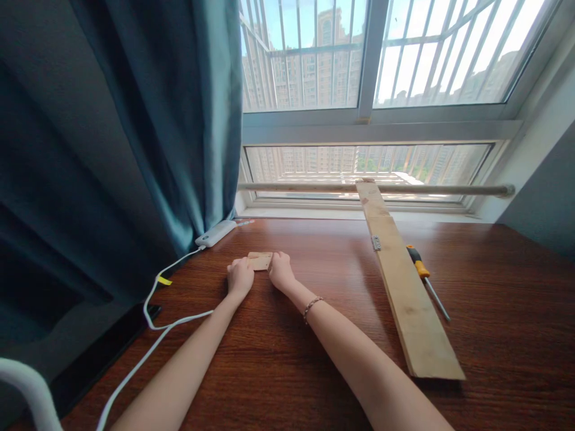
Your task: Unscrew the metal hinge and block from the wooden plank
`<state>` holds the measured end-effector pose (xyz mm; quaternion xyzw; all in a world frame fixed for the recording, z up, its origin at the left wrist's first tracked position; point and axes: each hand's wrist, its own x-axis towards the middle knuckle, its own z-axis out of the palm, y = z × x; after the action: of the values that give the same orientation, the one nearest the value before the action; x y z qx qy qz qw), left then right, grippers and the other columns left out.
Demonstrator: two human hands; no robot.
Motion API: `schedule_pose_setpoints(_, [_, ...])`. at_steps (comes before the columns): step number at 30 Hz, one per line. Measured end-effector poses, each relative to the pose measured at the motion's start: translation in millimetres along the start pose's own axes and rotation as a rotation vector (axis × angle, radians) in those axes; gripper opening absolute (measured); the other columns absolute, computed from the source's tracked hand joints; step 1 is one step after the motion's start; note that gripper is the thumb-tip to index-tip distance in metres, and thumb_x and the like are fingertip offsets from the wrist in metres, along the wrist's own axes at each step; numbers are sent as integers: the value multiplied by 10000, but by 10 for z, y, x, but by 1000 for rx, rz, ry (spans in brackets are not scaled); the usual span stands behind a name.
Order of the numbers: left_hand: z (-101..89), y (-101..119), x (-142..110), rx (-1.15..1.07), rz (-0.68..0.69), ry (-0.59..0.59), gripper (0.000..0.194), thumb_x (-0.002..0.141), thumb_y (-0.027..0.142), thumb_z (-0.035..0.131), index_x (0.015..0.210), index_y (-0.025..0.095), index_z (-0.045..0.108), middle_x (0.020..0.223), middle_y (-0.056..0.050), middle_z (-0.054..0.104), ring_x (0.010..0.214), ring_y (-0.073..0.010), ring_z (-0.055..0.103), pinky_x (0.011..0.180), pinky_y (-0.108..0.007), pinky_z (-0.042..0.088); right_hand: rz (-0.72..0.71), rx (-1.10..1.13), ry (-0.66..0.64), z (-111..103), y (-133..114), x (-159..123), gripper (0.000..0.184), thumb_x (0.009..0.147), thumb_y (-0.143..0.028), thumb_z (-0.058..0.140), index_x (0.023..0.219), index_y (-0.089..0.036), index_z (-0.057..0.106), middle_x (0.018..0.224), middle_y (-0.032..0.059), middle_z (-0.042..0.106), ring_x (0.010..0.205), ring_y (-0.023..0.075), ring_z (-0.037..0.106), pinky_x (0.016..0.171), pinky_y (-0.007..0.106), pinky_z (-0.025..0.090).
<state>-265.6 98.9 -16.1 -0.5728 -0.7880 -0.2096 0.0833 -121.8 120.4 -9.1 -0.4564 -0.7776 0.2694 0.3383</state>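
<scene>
A small flat piece of light wood [259, 261] lies on the dark wooden table [494, 323], far from me near the middle. My left hand [239, 278] curls round its left edge. My right hand [280, 270], with a bead bracelet on the wrist, curls round its right edge. Both hands have their fingers bent onto the piece, and the fingertips are hidden behind the knuckles.
A long wooden plank [404, 287] with a small metal hinge [376, 242] leans from the table up to a rail [449, 190] by the window. A screwdriver [426, 280] lies right of it. A white power bank [216, 233] and cable [153, 311] sit left, by a blue curtain [135, 131].
</scene>
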Motion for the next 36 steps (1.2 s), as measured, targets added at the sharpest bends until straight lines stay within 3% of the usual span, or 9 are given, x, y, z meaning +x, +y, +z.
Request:
schedule_pose_setpoints(4, [20,-4,-16,-39,18,40,357,805,193,367,1061,106,600,1055,-173,608,994,-289,542,858,-392,393,107,-89,56,-125,58,-76,222,780,-59,407,916,-64,582,991,204,557,944,253,495,815,354,358])
schedule_pose_setpoints(12, [-17,127,-50,-215,270,37,341,795,211,424,1091,147,583,1168,-103,573,1125,-227,479,982,-331,343,29,-57,-42,-156,-21,-71,206,774,-71,449,740,-131,643,824,118,662,726,167,548,678,236,343])
schedule_pose_setpoints(18, [-123,212,-99,-218,255,-60,300,805,177,422,1030,191,620,1088,-74,614,1021,-208,543,891,-332,406,26,3,-50,-135,-72,-77,222,746,-48,458,725,-123,665,817,111,684,721,160,559,660,220,343])
schedule_pose_setpoints(21, [-135,230,-110,-207,245,-90,319,824,175,400,1061,201,611,1128,-75,604,1061,-211,519,913,-367,384,39,41,-45,-157,-61,-83,249,728,-32,458,748,-134,684,817,95,692,728,153,573,671,209,361])
schedule_pose_setpoints(27, [-112,260,-155,-160,352,-67,346,838,179,371,1079,260,606,1249,-41,548,1221,-229,396,995,-473,275,104,96,-6,-292,-68,-131,266,723,-53,475,828,-134,705,872,100,696,790,171,605,724,229,408])
schedule_pose_setpoints(32, [-62,240,-151,-106,360,-75,381,843,169,339,1122,263,581,1294,-40,513,1260,-237,355,1010,-495,242,109,147,0,-676,-294,-122,252,721,-91,521,900,-107,699,915,117,689,824,179,621,737,233,439])
schedule_pose_setpoints(36, [-60,252,-155,-127,402,-7,372,853,203,330,1136,230,570,1281,-59,522,1262,-238,359,1013,-478,253,-38,215,-19,-1386,-565,-301,214,731,-142,566,896,-175,699,899,22,693,834,126,626,769,189,437])
